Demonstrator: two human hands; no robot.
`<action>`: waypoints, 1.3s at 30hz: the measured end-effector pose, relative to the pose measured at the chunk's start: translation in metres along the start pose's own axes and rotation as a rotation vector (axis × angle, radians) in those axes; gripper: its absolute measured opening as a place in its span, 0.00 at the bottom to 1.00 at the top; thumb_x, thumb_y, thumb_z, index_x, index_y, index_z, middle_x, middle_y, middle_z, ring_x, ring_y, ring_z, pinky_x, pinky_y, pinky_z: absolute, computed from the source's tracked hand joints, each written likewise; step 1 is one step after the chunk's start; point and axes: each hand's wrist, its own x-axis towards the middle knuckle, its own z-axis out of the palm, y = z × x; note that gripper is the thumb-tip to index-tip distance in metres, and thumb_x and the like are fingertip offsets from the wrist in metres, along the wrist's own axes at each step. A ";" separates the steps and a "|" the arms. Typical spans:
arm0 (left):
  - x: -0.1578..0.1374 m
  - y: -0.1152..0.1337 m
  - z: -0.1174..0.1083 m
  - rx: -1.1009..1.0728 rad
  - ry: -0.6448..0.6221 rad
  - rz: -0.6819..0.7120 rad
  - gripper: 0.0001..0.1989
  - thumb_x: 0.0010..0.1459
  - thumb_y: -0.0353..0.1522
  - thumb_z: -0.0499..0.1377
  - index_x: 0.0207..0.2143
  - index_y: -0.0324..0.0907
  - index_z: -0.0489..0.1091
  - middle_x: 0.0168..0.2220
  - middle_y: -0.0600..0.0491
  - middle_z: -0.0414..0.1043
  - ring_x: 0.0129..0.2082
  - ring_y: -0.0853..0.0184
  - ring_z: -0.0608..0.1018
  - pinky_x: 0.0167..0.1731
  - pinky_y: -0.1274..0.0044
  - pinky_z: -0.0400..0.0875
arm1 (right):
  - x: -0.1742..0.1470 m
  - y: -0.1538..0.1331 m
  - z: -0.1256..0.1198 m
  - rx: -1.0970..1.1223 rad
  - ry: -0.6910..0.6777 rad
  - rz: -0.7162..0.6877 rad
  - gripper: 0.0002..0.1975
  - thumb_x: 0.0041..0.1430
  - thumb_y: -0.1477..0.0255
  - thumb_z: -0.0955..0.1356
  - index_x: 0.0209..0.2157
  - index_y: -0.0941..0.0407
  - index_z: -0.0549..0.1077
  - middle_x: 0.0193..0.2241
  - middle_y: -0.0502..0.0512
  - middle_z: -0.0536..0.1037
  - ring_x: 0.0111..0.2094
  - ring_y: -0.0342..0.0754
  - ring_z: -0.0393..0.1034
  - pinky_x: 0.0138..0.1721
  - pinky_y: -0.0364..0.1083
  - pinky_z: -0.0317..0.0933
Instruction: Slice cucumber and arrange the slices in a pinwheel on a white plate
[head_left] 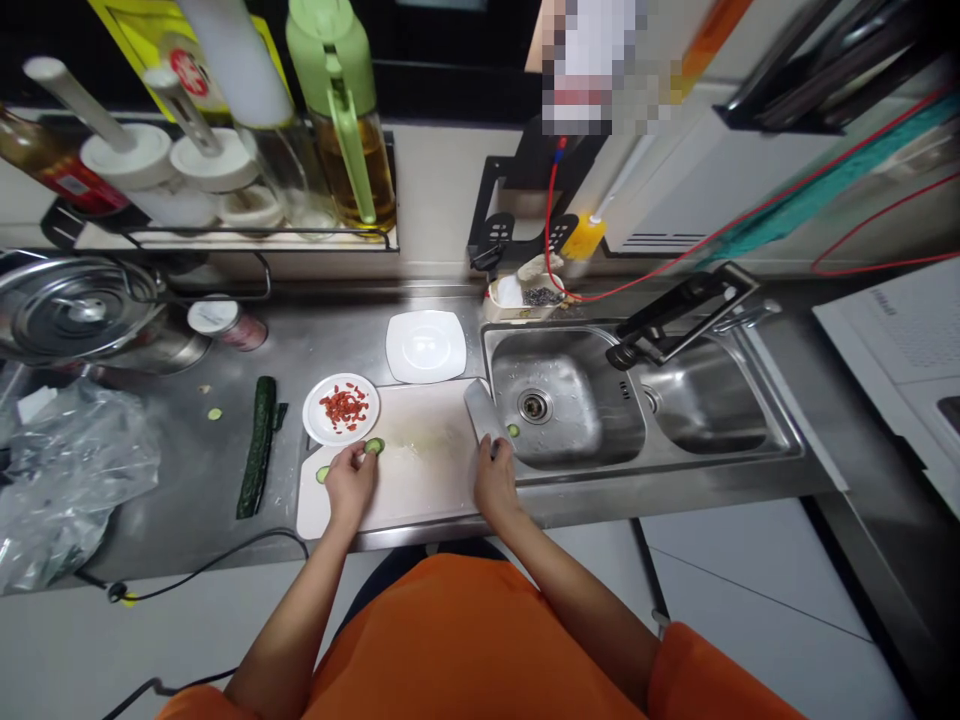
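My left hand [352, 484] is closed at the left of the pale cutting board [427, 480], fingertips pinching a cucumber slice [374, 446]. Another cucumber slice [322, 475] lies on the board just left of that hand. Over the board's right edge, my right hand [496, 482] grips a kitchen knife [482, 408], its broad blade pointing away from me beside the sink. A white plate of red dried berries [343, 408] rests on the board's far left corner. Behind the board sits a square white plate [426, 346] with nothing on it. Farther left lies a long dark green cucumber [258, 446].
On the right is a double sink [570, 400] with a black faucet [675, 315] and a cucumber bit in the left basin. A plastic bag [82, 470], a lidded pot [90, 310] and a can [227, 324] stand left. Above hangs a rack [255, 238] with bottles and jars.
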 end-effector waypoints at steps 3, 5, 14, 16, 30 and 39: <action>0.001 0.000 0.000 0.000 -0.006 0.000 0.21 0.50 0.43 0.55 0.40 0.39 0.73 0.32 0.49 0.73 0.30 0.64 0.72 0.36 0.74 0.65 | -0.001 -0.002 -0.002 -0.041 -0.030 -0.006 0.33 0.53 0.86 0.57 0.62 0.64 0.52 0.56 0.71 0.59 0.55 0.54 0.58 0.50 0.49 0.59; 0.002 0.001 0.000 -0.005 -0.011 -0.004 0.20 0.50 0.42 0.55 0.40 0.39 0.73 0.32 0.49 0.73 0.30 0.64 0.72 0.36 0.74 0.65 | -0.001 -0.004 -0.004 -0.074 -0.054 -0.015 0.32 0.53 0.86 0.56 0.61 0.65 0.53 0.55 0.73 0.60 0.55 0.54 0.59 0.50 0.48 0.60; -0.003 0.017 -0.013 0.064 0.003 0.075 0.20 0.52 0.43 0.54 0.40 0.39 0.73 0.33 0.48 0.73 0.32 0.63 0.72 0.38 0.73 0.65 | 0.004 -0.007 -0.003 -0.127 -0.086 -0.028 0.29 0.57 0.83 0.56 0.61 0.66 0.54 0.54 0.76 0.61 0.49 0.55 0.64 0.43 0.51 0.64; -0.003 0.023 -0.016 0.060 0.021 0.122 0.19 0.52 0.42 0.54 0.40 0.39 0.72 0.33 0.48 0.72 0.31 0.64 0.72 0.39 0.73 0.66 | 0.003 -0.008 -0.005 -0.134 -0.083 -0.036 0.28 0.57 0.83 0.55 0.60 0.66 0.55 0.53 0.75 0.62 0.49 0.55 0.63 0.42 0.50 0.63; 0.128 0.123 0.036 0.345 -0.164 0.186 0.15 0.53 0.30 0.53 0.42 0.32 0.69 0.38 0.35 0.73 0.38 0.56 0.75 0.39 0.70 0.66 | 0.162 -0.012 -0.061 0.188 -0.075 -0.050 0.16 0.63 0.76 0.56 0.49 0.63 0.66 0.44 0.64 0.72 0.44 0.48 0.66 0.44 0.43 0.55; 0.156 0.122 0.053 0.352 -0.194 0.182 0.12 0.51 0.28 0.53 0.36 0.36 0.72 0.34 0.40 0.75 0.36 0.57 0.76 0.37 0.73 0.66 | 0.227 -0.027 -0.048 0.271 -0.116 0.000 0.16 0.57 0.80 0.60 0.45 0.61 0.72 0.41 0.59 0.77 0.42 0.46 0.69 0.42 0.39 0.56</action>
